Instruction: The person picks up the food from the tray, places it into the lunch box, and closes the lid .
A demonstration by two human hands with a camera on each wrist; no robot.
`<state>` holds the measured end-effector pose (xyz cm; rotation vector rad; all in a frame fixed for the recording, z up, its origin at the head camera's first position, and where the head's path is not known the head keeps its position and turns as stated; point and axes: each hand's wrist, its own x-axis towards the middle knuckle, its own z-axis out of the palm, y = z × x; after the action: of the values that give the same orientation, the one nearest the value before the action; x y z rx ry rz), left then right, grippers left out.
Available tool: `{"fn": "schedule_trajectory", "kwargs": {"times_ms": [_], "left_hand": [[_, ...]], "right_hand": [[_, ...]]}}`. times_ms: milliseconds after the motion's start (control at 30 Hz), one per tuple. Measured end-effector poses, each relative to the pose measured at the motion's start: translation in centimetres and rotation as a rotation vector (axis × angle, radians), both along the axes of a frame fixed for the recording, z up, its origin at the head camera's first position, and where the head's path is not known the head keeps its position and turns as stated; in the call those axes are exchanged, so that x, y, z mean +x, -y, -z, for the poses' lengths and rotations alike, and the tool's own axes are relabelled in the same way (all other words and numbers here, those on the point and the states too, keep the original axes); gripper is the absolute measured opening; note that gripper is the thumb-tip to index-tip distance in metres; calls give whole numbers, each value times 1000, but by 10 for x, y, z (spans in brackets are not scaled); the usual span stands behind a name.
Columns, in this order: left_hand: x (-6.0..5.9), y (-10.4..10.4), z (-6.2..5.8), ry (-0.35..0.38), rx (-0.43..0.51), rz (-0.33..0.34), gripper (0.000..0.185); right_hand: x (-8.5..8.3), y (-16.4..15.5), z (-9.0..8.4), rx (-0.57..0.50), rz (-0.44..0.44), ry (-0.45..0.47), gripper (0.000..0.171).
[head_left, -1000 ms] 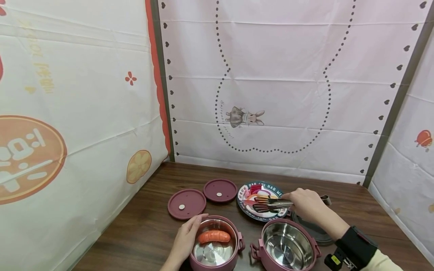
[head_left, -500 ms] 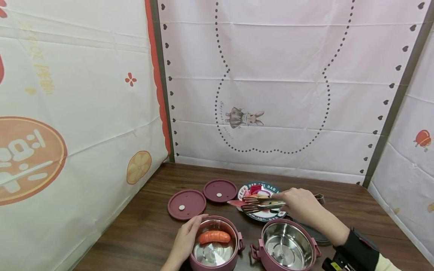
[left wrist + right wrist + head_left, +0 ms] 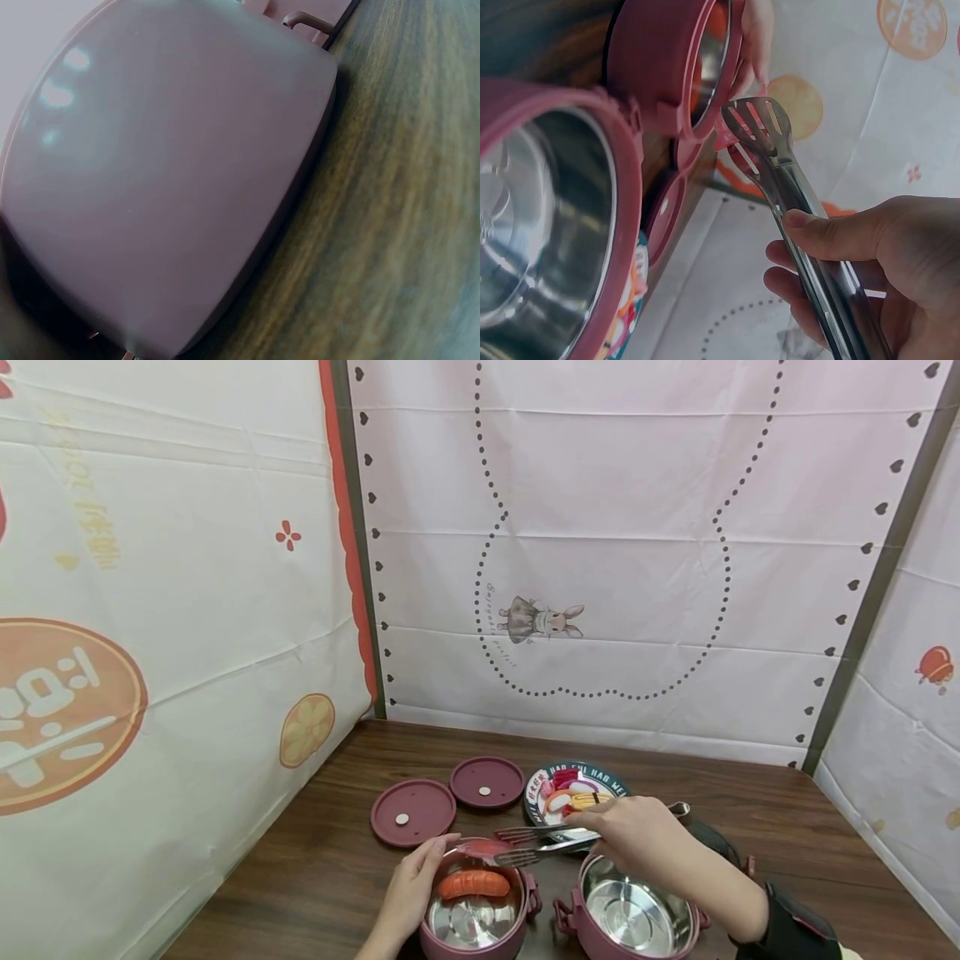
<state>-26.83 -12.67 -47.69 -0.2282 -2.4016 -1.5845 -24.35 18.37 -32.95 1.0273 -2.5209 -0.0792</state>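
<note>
On the brown wooden table (image 3: 315, 860), near edge, two maroon steel-lined pots stand side by side. Left hand (image 3: 411, 887) rests against the outer wall of the left pot (image 3: 474, 906), fingers lightly curved round its rim; an orange sausage (image 3: 473, 884) lies inside. The left wrist view shows only that pot's maroon wall close up and wood grain (the hand itself barely shows there).

Right hand (image 3: 633, 837) grips metal tongs (image 3: 542, 843), thumb on top, fingers wrapped underneath. Slotted tong tips pinch a flat red food piece (image 3: 480, 847) just above the left pot's far rim, close to the left fingertips. In the right wrist view the tongs (image 3: 780, 169) reach toward the pot's edge, red piece between the tips.

Right pot (image 3: 636, 914) sits under the right forearm, nothing inside. Behind: plate (image 3: 538, 789) with mixed toy food, and two maroon lids (image 3: 413, 811) flat on the table left of the plate.
</note>
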Motion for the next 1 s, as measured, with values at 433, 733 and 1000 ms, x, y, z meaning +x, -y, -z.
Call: {"fn": "schedule_trajectory", "kwargs": {"times_ms": [433, 733, 1000], "left_hand": [[0, 1, 1, -3, 1, -1, 36], [-1, 1, 1, 3, -7, -8, 36], [-1, 1, 2, -27, -13, -3, 36]], "right_hand": [[14, 13, 1, 30, -24, -4, 37], [15, 11, 2, 13, -25, -4, 38], [12, 8, 5, 7, -10, 16, 38]]}}
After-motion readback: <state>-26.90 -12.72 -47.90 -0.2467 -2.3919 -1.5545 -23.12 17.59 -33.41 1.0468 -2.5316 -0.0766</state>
